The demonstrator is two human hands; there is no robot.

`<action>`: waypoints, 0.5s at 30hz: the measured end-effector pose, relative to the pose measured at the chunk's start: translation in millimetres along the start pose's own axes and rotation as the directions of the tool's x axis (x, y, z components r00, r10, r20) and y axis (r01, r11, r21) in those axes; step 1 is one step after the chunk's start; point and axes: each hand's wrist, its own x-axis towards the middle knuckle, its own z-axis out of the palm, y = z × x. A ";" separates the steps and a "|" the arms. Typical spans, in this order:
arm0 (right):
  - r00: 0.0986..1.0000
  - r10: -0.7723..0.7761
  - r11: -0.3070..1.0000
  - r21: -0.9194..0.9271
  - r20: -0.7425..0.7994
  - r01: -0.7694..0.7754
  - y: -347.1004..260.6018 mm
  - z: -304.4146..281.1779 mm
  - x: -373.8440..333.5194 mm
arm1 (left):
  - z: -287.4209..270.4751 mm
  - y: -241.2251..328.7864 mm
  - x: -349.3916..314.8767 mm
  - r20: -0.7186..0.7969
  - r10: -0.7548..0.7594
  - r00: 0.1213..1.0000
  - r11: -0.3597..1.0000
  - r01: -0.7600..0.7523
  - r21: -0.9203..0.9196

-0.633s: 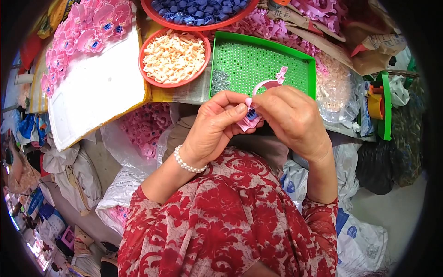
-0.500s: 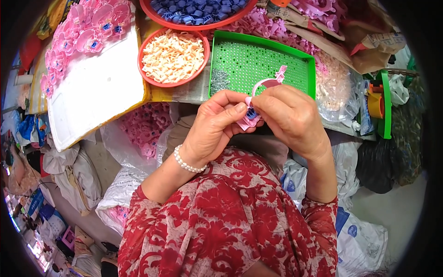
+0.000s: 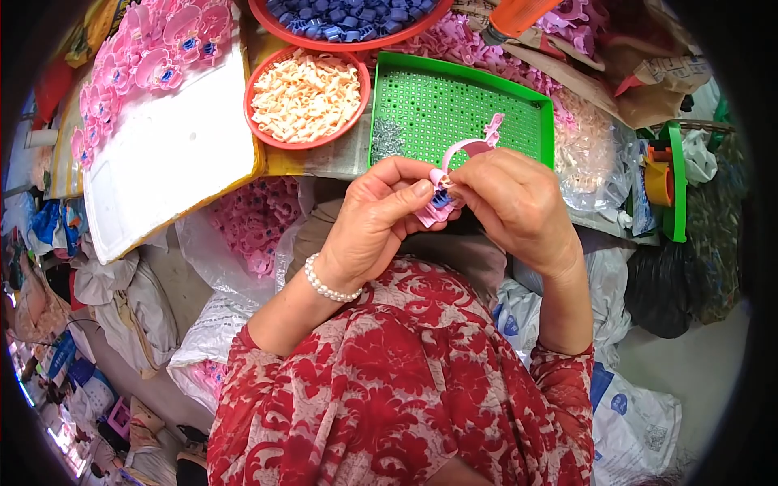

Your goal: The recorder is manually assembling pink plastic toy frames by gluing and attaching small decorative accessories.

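Just in front of my body, my left hand (image 3: 381, 212) is closed, gripping a pink plastic toy part (image 3: 434, 215) between thumb and fingers. A small dark blue piece (image 3: 441, 198) sits inside this part, and a curved pink band with a small shaped end rises from its top. The fingers of my right hand (image 3: 519, 202) are pinched together at the part's upper side, beside the blue piece. A small pale bit shows near those fingertips. Whether the right fingers hold a separate small piece is hidden.
A green perforated tray (image 3: 545, 105) with small metal screws (image 3: 388, 138) lies beyond my hands. Left of it is a red bowl of cream pieces (image 3: 304, 95); behind stands a red basin of blue pieces (image 3: 348, 20). Pink parts (image 3: 166, 57) rest on a white board (image 3: 154, 178). An orange-handled tool (image 3: 519, 14) hangs above.
The fingertips of my right hand have shifted slightly, showing more of the part's upper side and a pale bit. The orange tool reaches lower into view. My left hand keeps its grip.
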 end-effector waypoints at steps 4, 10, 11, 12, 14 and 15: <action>1.000 0.006 1.000 0.014 -0.010 -0.006 0.3 3.0 -1.4 | 0.4 -0.2 0.1 -0.006 -0.009 1.000 1.000 0.009 -0.007; 0.999 0.043 0.999 0.007 -0.005 -0.043 -0.6 3.3 -1.1 | 0.6 -1.8 0.7 -0.016 0.011 1.000 1.000 -0.011 -0.003; 0.997 0.072 0.997 0.020 -0.002 -0.072 -1.1 3.4 -1.4 | 1.1 -1.9 1.0 -0.016 0.022 1.000 1.000 -0.023 -0.009; 0.997 0.072 0.997 0.020 -0.002 -0.072 -1.5 4.0 -1.8 | 1.2 -2.0 1.3 -0.016 0.034 0.999 0.999 -0.034 -0.015; 0.994 0.107 0.993 0.053 -0.026 -0.106 -2.0 5.1 -2.6 | 0.7 -1.6 1.8 -0.016 0.032 0.999 0.999 -0.032 -0.010; 0.994 0.107 0.993 0.053 -0.025 -0.106 -2.3 5.4 -2.4 | 0.5 -1.5 2.0 -0.015 0.030 0.999 1.000 -0.030 -0.005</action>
